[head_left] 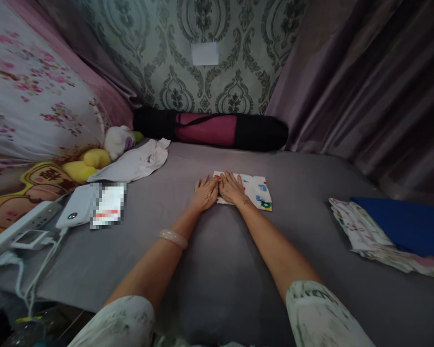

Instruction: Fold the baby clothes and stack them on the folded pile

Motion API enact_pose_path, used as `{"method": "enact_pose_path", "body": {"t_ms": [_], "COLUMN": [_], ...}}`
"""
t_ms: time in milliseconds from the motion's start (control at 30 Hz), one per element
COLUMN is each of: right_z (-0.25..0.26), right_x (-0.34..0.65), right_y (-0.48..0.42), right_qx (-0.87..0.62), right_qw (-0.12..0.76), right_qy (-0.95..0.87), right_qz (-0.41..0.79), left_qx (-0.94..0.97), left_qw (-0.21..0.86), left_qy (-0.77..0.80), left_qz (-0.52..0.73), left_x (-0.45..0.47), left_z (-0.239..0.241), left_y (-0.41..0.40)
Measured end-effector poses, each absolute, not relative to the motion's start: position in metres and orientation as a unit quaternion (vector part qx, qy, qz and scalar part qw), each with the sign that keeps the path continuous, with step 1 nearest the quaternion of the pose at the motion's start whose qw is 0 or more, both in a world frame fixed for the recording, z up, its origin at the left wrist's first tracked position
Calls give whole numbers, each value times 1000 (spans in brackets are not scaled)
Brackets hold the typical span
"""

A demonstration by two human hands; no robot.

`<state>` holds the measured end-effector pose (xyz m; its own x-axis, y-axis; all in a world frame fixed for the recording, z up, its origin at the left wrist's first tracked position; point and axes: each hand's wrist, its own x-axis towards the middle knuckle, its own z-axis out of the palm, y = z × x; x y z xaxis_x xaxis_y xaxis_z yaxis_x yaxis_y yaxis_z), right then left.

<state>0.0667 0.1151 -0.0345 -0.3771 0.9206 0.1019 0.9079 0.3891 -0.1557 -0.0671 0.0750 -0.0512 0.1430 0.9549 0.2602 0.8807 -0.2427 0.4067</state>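
Observation:
A small folded white cloth with coloured prints (255, 190) lies flat on the grey bed sheet (217, 250) ahead of me. My left hand (205, 193) rests palm down at the cloth's left edge, fingers stretched flat. Beside it, my right hand (232, 188) lies flat on the left part of the cloth, fingers extended. The two hands touch side by side. A pale bangle (172, 238) sits on my left wrist.
A pile of folded printed cloths (361, 231) and a blue cloth (408, 222) lie at the right. At the left are a white garment (137, 161), a white device (75, 212), a power strip (21, 226) and plush toys (94, 156). A black-and-pink rolled bag (217, 129) lies against the wall.

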Motion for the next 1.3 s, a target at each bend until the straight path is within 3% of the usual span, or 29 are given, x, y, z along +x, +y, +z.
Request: {"method": "enact_pose_path", "body": {"t_ms": [367, 900, 1133, 1300], "right_z": [-25, -37, -24, -25], "right_x": [75, 112, 127, 158], "right_y": [117, 107, 113, 109], "right_qx": [-567, -609, -619, -650], "right_qw": [109, 99, 109, 109], "right_qy": [-811, -785, -768, -750], "right_qz": [96, 52, 125, 54], "left_qx": [761, 771, 775, 774], "left_qw": [74, 45, 53, 59], "left_qy": [615, 606, 607, 613], "left_qz": [192, 190, 167, 147], "left_x": [-64, -65, -65, -63], "left_z": [-43, -51, -50, -51], "left_y": [70, 71, 71, 73]}}
